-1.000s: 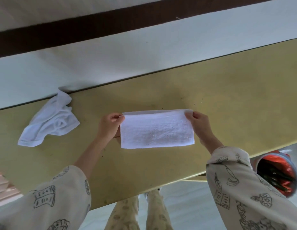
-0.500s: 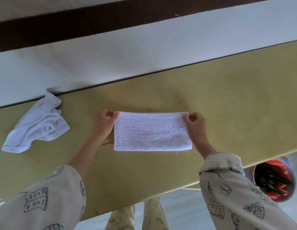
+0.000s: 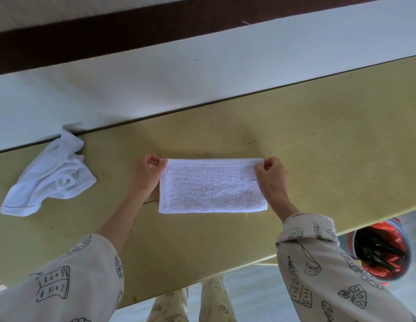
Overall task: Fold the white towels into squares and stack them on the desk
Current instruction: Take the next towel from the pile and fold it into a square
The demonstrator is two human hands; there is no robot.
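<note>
A white towel (image 3: 212, 187), folded into a long rectangle, lies flat at the middle of the yellow desk (image 3: 318, 140). The left hand (image 3: 143, 176) pinches its far left corner between thumb and curled fingers, and the right hand (image 3: 270, 177) pinches its far right corner the same way. A second white towel (image 3: 50, 176) lies crumpled well to the left, near the desk's far edge against the white wall (image 3: 155, 84). Both arms wear cream sleeves (image 3: 318, 263) printed with line drawings. Below the desk's near right edge stands a bin with a red liner (image 3: 381, 249).
</note>
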